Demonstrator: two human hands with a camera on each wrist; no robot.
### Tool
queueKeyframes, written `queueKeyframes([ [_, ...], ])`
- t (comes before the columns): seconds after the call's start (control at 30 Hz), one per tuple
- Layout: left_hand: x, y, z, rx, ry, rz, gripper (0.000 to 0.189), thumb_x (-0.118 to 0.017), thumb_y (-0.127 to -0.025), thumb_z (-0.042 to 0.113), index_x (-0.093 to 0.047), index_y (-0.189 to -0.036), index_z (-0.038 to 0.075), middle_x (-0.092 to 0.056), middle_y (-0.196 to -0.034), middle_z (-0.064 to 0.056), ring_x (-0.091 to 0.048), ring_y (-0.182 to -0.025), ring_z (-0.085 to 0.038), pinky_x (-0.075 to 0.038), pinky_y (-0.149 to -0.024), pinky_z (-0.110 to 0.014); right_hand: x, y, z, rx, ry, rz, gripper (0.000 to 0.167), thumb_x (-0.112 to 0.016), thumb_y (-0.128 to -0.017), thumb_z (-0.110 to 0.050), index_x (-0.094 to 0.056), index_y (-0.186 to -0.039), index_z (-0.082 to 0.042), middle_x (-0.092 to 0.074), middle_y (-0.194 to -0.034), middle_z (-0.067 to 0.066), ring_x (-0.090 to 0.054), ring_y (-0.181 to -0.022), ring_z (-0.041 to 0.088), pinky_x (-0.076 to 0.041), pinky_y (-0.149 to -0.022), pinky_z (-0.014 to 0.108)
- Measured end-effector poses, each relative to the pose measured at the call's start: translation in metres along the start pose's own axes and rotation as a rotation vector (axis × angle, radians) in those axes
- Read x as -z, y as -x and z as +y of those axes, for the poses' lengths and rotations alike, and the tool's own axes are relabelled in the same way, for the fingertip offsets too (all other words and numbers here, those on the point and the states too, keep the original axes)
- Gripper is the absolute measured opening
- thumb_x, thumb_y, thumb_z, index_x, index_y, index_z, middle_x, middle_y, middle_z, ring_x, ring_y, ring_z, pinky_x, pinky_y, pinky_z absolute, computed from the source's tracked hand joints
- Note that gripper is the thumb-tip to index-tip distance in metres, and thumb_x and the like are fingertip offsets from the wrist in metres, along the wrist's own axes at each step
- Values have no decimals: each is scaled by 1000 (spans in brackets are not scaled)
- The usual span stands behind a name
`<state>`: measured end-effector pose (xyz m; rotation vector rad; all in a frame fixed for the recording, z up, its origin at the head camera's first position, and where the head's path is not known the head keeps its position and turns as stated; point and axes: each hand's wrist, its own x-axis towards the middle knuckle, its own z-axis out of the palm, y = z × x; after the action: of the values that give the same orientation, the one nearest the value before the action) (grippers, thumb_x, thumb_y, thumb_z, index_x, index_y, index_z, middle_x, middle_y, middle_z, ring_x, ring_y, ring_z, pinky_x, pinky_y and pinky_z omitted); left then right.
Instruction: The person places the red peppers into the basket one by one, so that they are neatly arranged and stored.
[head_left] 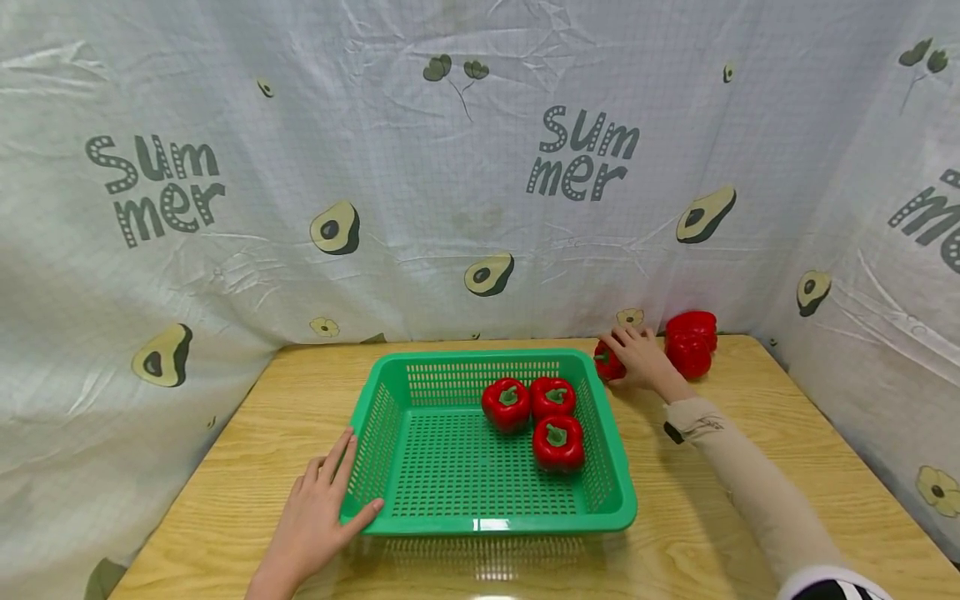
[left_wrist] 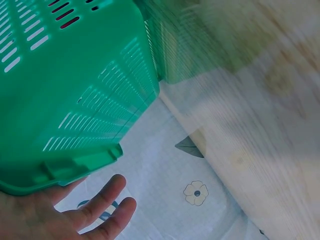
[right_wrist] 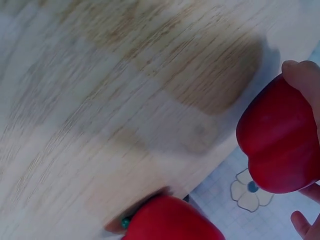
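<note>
My right hand [head_left: 636, 357] grips a red bell pepper [head_left: 607, 362] just outside the back right corner of a green plastic basket [head_left: 487, 524]. The right wrist view shows that bell pepper [right_wrist: 282, 137] between thumb and fingers, over the table's far edge area. At the basket's left side rests my left hand [head_left: 315, 508], fingers straight along the rim and thumb on the front left corner. From below, the left wrist view shows the left hand [left_wrist: 75, 215] under the basket's rim [left_wrist: 85, 170]. Three red bell peppers [head_left: 558, 443] with green stems sit in the right half of the basket.
More red bell peppers [head_left: 690, 346] lie at the table's back right, beside my right wrist. The wooden table [head_left: 240, 467] is backed by a pale printed cloth [head_left: 420, 167], which also hangs along both sides. The basket's raised walls surround the peppers inside.
</note>
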<state>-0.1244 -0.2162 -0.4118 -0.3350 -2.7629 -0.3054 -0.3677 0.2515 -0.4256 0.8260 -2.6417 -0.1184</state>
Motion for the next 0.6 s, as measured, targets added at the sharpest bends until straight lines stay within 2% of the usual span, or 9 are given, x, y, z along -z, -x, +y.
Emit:
queueKeyframes([
  [0.1, 0, 0, 0, 2, 1, 1, 82, -62, -76, 45, -31, -138, 1, -29, -144, -13, -47, -103, -33, -40, -81, -50, 3, 3, -1, 11, -8, 29, 80, -79, -58, -44, -47, -121, -5, -50, -110, 17, -45, -103, 34, -34, -80, 53],
  [0.2, 1, -1, 1, 3, -2, 1, 82, -62, -77, 46, -31, -138, 1, -29, -143, -13, -47, -103, -33, -41, -80, -50, 8, 6, -3, 11, -34, 90, 78, -80, -57, -43, -48, -117, -4, -51, -105, 16, -46, -100, 34, -34, -77, 52],
  [0.33, 2, -2, 1, 2, -6, 0, 82, -61, -77, 46, -31, -138, 2, -29, -143, -13, -47, -102, -32, -41, -79, -49, 13, 13, -6, -13, -70, 149, 77, -81, -55, -41, -47, -113, -3, -49, -101, 16, -46, -97, 33, -33, -73, 50],
  [0.6, 1, 0, 1, -1, -14, 2, 82, -61, -76, 47, -31, -138, 1, -29, -143, -13, -48, -100, -33, -41, -79, -50, 25, 31, -13, -31, -98, 150, 80, -80, -53, -42, -44, -112, -3, -50, -104, 14, -45, -97, 31, -32, -73, 48],
])
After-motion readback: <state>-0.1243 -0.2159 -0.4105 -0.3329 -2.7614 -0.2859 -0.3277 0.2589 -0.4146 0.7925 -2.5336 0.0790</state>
